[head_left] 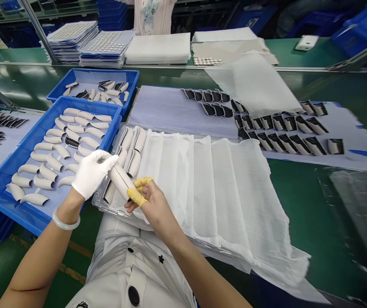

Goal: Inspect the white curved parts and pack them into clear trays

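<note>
Two hands share one ribbed piece – curved, cream-coloured, a dark slit along its length – over the left end of a clear tray. The left hand, in a white glove, pinches the upper end between thumb and forefinger, its other fingers curled in. The right hand grips the lower end with its fingers closed; two of them wear yellow covers.

The left hand's remaining fingertips are out of sight, and some right fingers are partly tucked beneath the piece. I cannot tell whether the piece touches those lying under it in the tray. A translucent sheet covers part of the dark-lined pieces at the back, and the plastic at far right is blurred and cut off by the frame.

The blue bin, holding many similar pieces, has its rim just beside the tray's left edge. White tissue spreads in pleats across the tray and spills past its right end – beyond that, green tabletop runs to the plastic. The tray's front edge sits close above the person's lap.
</note>
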Motion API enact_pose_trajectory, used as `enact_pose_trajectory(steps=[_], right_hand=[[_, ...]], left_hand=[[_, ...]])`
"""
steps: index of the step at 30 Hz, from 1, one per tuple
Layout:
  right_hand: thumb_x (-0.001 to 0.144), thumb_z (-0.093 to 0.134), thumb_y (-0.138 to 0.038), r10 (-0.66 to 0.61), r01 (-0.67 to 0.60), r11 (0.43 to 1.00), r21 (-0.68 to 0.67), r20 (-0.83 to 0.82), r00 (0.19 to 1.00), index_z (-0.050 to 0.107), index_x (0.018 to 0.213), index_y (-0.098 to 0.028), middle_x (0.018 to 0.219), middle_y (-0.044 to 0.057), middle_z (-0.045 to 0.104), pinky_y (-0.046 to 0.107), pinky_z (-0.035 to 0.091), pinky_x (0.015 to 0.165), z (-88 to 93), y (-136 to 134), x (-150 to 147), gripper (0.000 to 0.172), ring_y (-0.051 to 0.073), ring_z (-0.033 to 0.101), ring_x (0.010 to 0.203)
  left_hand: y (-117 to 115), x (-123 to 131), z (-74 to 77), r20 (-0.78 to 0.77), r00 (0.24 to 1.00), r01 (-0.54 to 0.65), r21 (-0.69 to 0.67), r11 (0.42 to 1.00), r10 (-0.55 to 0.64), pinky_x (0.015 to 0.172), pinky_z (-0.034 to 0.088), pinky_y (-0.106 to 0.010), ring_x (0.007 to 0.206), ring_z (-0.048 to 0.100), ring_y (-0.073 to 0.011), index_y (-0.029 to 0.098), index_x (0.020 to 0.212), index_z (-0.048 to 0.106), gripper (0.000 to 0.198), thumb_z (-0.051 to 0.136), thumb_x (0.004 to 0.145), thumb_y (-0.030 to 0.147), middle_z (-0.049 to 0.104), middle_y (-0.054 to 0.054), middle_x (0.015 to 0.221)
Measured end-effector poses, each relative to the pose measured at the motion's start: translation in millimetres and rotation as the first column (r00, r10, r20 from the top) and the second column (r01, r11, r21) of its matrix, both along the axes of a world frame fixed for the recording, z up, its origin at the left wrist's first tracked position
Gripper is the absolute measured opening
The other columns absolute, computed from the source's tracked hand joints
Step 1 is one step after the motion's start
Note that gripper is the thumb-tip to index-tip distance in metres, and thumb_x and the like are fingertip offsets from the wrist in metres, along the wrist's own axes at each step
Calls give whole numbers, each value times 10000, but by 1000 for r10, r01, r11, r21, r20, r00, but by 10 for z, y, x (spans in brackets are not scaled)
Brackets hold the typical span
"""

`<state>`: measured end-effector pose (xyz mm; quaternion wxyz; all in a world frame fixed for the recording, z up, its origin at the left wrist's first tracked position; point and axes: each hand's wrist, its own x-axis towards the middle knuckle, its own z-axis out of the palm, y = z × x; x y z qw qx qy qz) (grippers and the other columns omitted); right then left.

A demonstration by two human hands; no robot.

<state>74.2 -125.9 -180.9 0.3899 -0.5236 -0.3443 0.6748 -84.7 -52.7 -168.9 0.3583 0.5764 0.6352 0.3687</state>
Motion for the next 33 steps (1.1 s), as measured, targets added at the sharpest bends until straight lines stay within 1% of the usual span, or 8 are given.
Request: enact_pose_trajectory(steps=[5,9,12,18,21,25,29,33], right_hand=[[758,648,-383,19,-19,1000,-20,-22,1000,432,939,-190,837,-8,583,350,565,656,-115,-19,70,341,152,675,623],[759,640,-394,-84,62,991,122,178,980,433,938,-207,804,0,606,351,546,622,-141,-21,103,331,172,647,658],[782,611,-433,-120,58,979,194,325,938,433,962,-209,786,13,620,370,532,624,-161,-49,120,338,187,636,644],[828,596,-429,-145,-28,946,322,499,854,482,1110,-176,935,88,641,391,544,712,-409,-224,128,396,198,626,769],[908,505,-328,-215,-117,877,466,598,772,529,1103,-173,980,109,631,397,539,709,-553,-293,137,250,209,607,820],[933,436,-159,-276,-326,713,621,676,684,611,1031,-174,941,110,626,386,533,719,-643,-278,101,201,229,572,886],[929,436,-111,-268,-562,580,590,789,552,626,1052,-139,948,119,633,379,529,758,-690,-208,-3,228,229,547,890],[910,448,-77,-261,-663,546,513,855,448,647,961,-112,956,144,636,403,509,736,-735,-173,-75,208,263,528,899]], left_hand=[[35,75,-43,-107,985,138,9,990,-136,608,437,-253,606,535,-128,175,738,606,242,612,783,412,592,18,651],[171,180,25,-266,926,303,108,947,-266,746,453,-280,773,584,-158,186,776,654,159,615,798,338,627,0,770],[321,203,39,-354,865,424,134,896,-356,749,451,-288,785,574,-158,179,695,665,141,647,776,294,591,-3,783],[514,80,-232,-412,743,595,46,803,-527,732,432,-298,791,541,-170,185,651,728,139,695,748,279,546,-17,728],[509,5,-405,-442,660,649,-73,758,-607,760,421,-295,843,528,-186,207,710,764,128,703,747,313,577,-30,756],[440,-3,-604,-465,633,643,-132,755,-620,750,407,-294,844,520,-189,235,775,784,149,692,752,350,565,-33,775],[379,53,-736,-499,620,624,-155,766,-606,677,381,-298,765,518,-169,245,807,788,195,654,778,384,546,-24,763],[364,84,-778,-528,602,611,-178,772,-599,640,365,-298,759,535,-168,241,856,785,215,630,798,379,575,-22,783]])
